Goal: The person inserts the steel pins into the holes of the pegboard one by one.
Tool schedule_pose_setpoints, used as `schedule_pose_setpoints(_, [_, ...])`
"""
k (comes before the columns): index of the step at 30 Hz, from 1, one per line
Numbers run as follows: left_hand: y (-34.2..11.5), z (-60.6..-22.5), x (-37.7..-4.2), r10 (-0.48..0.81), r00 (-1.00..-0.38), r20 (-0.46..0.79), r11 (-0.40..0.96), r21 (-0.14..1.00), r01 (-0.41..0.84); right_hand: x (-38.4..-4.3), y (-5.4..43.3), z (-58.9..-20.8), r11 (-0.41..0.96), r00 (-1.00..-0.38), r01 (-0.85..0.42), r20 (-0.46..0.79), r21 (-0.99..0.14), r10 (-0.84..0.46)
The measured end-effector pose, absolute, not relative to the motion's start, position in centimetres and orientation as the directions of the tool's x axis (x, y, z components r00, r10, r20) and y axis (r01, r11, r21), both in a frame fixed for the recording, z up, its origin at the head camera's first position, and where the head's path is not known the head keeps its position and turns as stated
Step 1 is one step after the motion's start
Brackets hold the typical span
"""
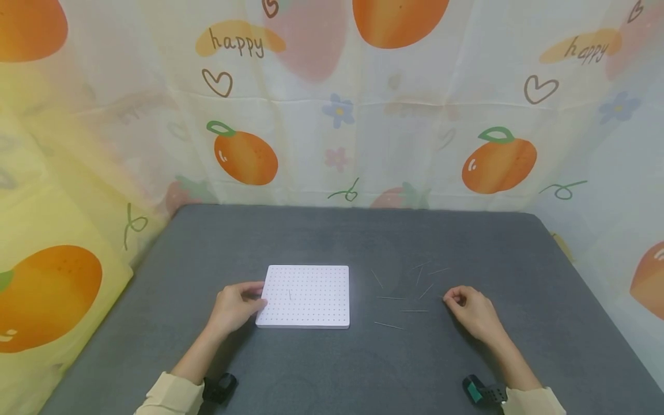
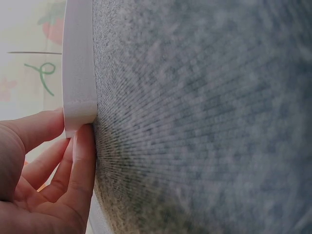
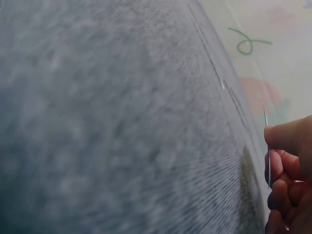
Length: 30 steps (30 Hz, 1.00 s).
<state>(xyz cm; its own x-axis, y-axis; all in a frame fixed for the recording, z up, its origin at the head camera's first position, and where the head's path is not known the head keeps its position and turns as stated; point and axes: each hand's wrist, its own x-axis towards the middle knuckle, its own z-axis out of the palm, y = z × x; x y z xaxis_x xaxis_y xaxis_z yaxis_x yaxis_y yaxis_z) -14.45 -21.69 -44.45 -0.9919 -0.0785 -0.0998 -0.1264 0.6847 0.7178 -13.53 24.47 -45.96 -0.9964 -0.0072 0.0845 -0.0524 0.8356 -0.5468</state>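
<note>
A white perforated board (image 1: 321, 297) lies flat on the grey table, with one thin needle (image 1: 290, 294) standing in a hole on its left half. That needle (image 2: 34, 52) also sticks out from the board's face (image 2: 78, 53) in the left wrist view. My left hand (image 1: 236, 308) holds the board's left edge, thumb on top and fingers at the side. Right of the loose needles, my right hand (image 1: 474, 314) pinches a thin needle (image 3: 266, 117) between thumb and fingers, low over the table.
Several loose needles (image 1: 415, 311) lie scattered on the table (image 1: 363, 369) between the board and my right hand. A printed curtain (image 1: 394, 115) hangs behind the table and along its sides. Each wrist wears a dark strapped device (image 1: 220, 389).
</note>
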Motion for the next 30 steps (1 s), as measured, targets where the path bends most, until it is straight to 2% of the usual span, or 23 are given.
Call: schedule_pose_setpoints(30, [-21.7, -44.5, -14.4, -0.081, -0.993, -0.088, 0.699, 0.705, -0.12, -15.4, 19.4, -43.6, 0.748, -0.994, -0.092, 0.105, -0.658, -0.03])
